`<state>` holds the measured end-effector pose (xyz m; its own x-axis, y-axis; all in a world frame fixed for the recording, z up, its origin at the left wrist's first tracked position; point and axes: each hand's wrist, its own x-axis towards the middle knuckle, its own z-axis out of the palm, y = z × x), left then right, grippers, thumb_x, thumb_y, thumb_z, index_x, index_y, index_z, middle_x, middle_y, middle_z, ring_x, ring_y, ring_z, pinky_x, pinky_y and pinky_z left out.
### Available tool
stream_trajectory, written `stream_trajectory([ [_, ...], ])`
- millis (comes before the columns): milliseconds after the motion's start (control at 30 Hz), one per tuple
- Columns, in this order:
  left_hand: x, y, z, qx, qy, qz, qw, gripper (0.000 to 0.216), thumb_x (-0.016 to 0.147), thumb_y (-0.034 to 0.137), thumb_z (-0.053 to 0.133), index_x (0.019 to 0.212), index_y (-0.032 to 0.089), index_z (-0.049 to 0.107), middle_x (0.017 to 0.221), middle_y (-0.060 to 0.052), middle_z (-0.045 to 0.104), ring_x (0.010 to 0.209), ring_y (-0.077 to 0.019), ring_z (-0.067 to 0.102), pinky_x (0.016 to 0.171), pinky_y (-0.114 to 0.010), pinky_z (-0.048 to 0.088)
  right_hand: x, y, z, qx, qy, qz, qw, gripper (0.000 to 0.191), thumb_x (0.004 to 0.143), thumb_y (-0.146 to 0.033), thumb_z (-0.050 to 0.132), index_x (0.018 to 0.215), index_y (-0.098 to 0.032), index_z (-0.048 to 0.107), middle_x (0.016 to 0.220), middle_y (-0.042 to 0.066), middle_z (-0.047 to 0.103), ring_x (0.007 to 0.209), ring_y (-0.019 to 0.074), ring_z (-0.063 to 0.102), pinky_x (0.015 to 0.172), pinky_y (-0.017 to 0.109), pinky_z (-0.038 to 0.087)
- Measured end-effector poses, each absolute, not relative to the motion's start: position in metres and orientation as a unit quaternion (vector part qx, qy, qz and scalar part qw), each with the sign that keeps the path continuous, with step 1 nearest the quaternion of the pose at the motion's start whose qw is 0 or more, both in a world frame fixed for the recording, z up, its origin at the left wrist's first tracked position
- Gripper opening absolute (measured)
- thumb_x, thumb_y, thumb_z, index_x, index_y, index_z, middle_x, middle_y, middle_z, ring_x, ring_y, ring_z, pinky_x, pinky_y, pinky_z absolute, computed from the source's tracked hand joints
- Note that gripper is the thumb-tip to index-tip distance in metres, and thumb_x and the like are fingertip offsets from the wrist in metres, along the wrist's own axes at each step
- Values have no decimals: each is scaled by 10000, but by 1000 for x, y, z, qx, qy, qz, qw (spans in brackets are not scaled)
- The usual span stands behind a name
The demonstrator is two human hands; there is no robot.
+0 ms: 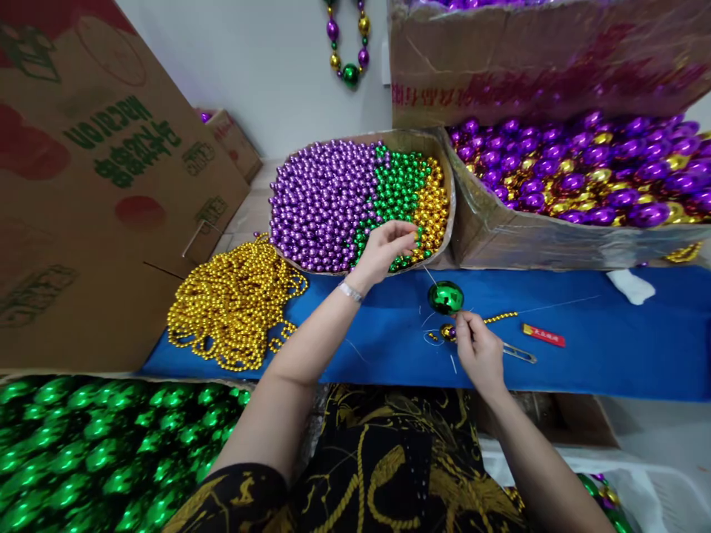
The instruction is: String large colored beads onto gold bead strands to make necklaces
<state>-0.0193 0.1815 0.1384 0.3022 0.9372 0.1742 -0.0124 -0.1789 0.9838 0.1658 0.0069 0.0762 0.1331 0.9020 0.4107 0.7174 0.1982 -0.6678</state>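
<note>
My left hand reaches into a cardboard tray of small purple, green and gold beads, its fingertips pinched among the green beads. My right hand rests on the blue cloth, fingers pinched on a thin thread that carries a large shiny green ball and a small gold bead. A short strand of tiny gold beads trails off to the right of that hand.
A heap of gold bead strands lies at the left. A box of large purple and gold balls stands at the right, a bin of green balls at the lower left. A red lighter and metal clip lie nearby.
</note>
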Motion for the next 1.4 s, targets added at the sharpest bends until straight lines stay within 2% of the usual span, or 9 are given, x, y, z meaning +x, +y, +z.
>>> stream_trajectory([
  [67, -33, 161, 133, 491, 335, 468, 654, 205, 840, 290, 659, 1008, 175, 647, 881, -39, 683, 842, -159, 688, 838, -363, 547, 165, 8, 76, -611, -662, 93, 423, 192, 990, -294, 452, 949, -204, 617, 876, 40, 736, 712, 147, 685, 657, 240, 492],
  [133, -42, 143, 128, 405, 314, 471, 718, 220, 796, 270, 712, 986, 168, 670, 853, -33, 696, 851, -165, 708, 878, -375, 551, 162, 9, 76, -598, -678, 75, 422, 182, 988, -272, 460, 952, -199, 623, 880, 45, 740, 725, 149, 693, 663, 236, 493],
  [467, -57, 117, 123, 372, 304, 480, 734, 261, 725, 248, 806, 959, 148, 745, 845, -56, 742, 823, -159, 716, 823, -312, 568, 154, 12, 71, -572, -715, 25, 401, 176, 983, -225, 478, 944, -177, 643, 862, 39, 739, 713, 132, 688, 664, 207, 488],
  [700, -63, 105, 120, 505, 339, 472, 638, 296, 710, 220, 821, 990, 168, 738, 874, -29, 708, 794, -105, 655, 768, -243, 537, 146, 7, 58, -570, -731, -48, 372, 211, 981, -249, 470, 999, -173, 667, 869, 66, 740, 736, 147, 690, 725, 238, 512],
  [867, -68, 85, 101, 532, 372, 446, 616, 227, 750, 299, 792, 901, 143, 725, 864, -49, 708, 751, -111, 636, 704, -240, 524, 130, -1, 29, -570, -756, 22, 321, 285, 1008, -253, 376, 992, -165, 647, 773, 46, 718, 672, 145, 676, 647, 228, 510],
  [1000, -73, 71, 95, 620, 393, 468, 492, 176, 831, 328, 714, 839, 154, 739, 920, -79, 714, 842, -147, 663, 718, -260, 537, 140, 2, 26, -562, -771, 24, 300, 328, 992, -247, 373, 1175, -156, 630, 1054, 101, 723, 940, 203, 694, 810, 304, 551],
  [1133, -66, 62, 111, 716, 366, 472, 361, 120, 877, 267, 669, 917, 180, 741, 879, -60, 731, 790, -126, 671, 694, -244, 537, 142, 11, 57, -562, -743, 81, 355, 348, 982, -284, 470, 1301, -196, 578, 1152, 94, 694, 960, 182, 693, 857, 302, 558],
  [1267, -55, 57, 126, 741, 339, 480, 325, 111, 893, 242, 650, 935, 182, 735, 870, -49, 741, 783, -119, 675, 712, -245, 544, 126, 21, 74, -488, -763, 141, 399, 278, 996, -286, 452, 1191, -206, 632, 1075, 81, 713, 957, 168, 692, 860, 292, 561],
  [1400, -57, 54, 110, 686, 358, 505, 383, 135, 899, 274, 641, 959, 182, 721, 913, -60, 729, 834, -137, 682, 751, -267, 559, 123, 29, 60, -496, -756, 158, 397, 239, 998, -300, 440, 1016, -212, 662, 916, 53, 731, 822, 156, 704, 751, 262, 563],
])
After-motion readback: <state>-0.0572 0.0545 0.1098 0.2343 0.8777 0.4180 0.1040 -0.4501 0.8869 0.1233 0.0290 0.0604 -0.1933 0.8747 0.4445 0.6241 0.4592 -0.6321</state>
